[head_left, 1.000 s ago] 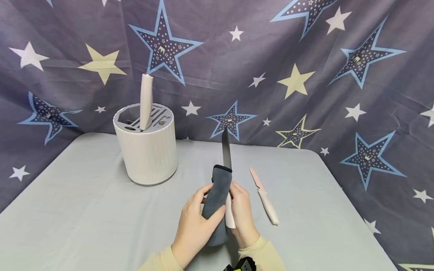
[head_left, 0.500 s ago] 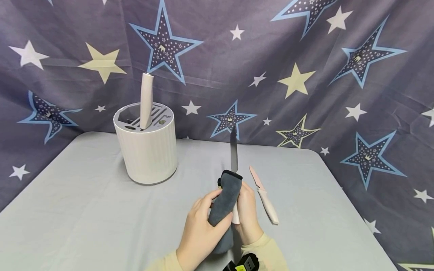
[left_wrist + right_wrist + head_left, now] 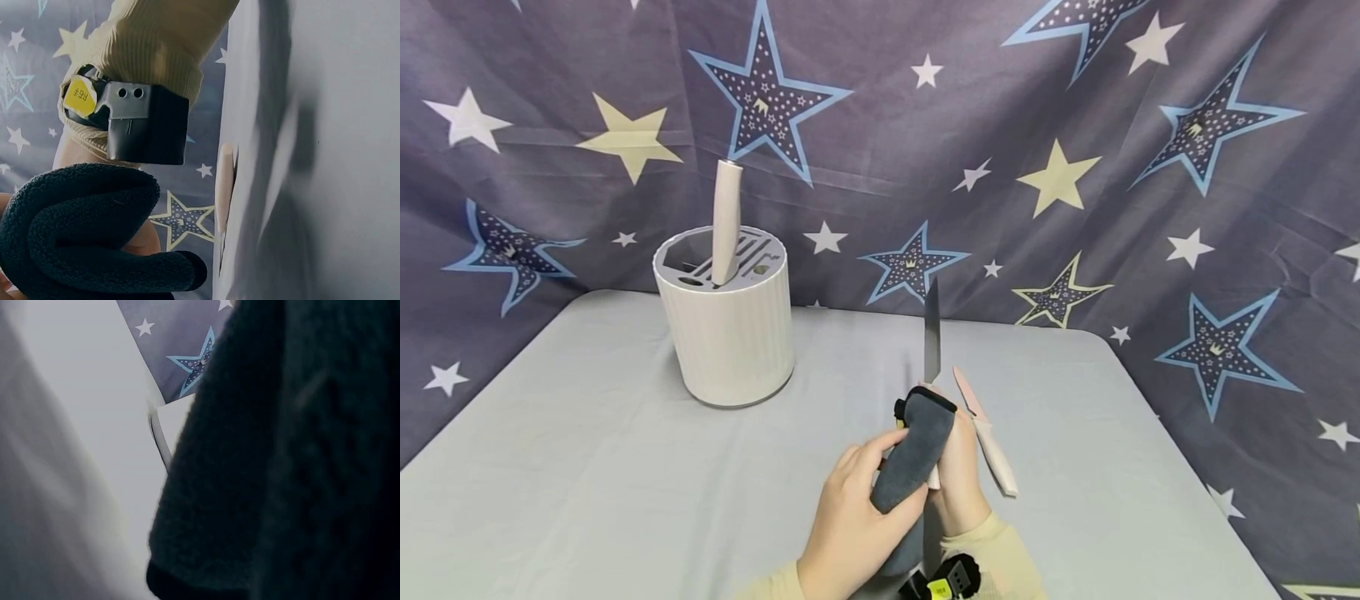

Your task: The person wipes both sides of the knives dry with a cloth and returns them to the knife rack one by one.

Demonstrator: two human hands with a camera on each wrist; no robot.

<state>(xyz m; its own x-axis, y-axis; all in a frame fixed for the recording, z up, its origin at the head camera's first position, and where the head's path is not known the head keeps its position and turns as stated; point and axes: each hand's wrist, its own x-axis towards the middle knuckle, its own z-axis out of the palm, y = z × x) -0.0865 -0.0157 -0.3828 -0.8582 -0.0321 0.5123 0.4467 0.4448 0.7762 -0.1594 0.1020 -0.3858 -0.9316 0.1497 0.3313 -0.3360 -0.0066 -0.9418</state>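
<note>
In the head view the left hand (image 3: pixel 861 517) grips a folded dark grey cloth (image 3: pixel 910 458), thumb on its near side. The right hand (image 3: pixel 961 475) holds the light handle of a knife whose dark blade (image 3: pixel 932 333) points up and away. The cloth lies against this handle and covers part of it and of the right fingers. The left wrist view has the cloth (image 3: pixel 94 231) folded in thick layers, with the right sleeve (image 3: pixel 150 50) above. Cloth (image 3: pixel 250 475) fills much of the right wrist view.
A white ribbed knife block (image 3: pixel 726 342) stands at the back left with one light-handled knife (image 3: pixel 726 221) upright in it. A small knife with a pink blade and pale handle (image 3: pixel 996 458) lies on the grey table (image 3: pixel 587 467), right of the hands. A star-patterned curtain (image 3: pixel 865 150) hangs behind.
Both hands, with the cloth and the knife, have moved to the right and slightly nearer. The blade has turned from leaning left to nearly upright in the head view.
</note>
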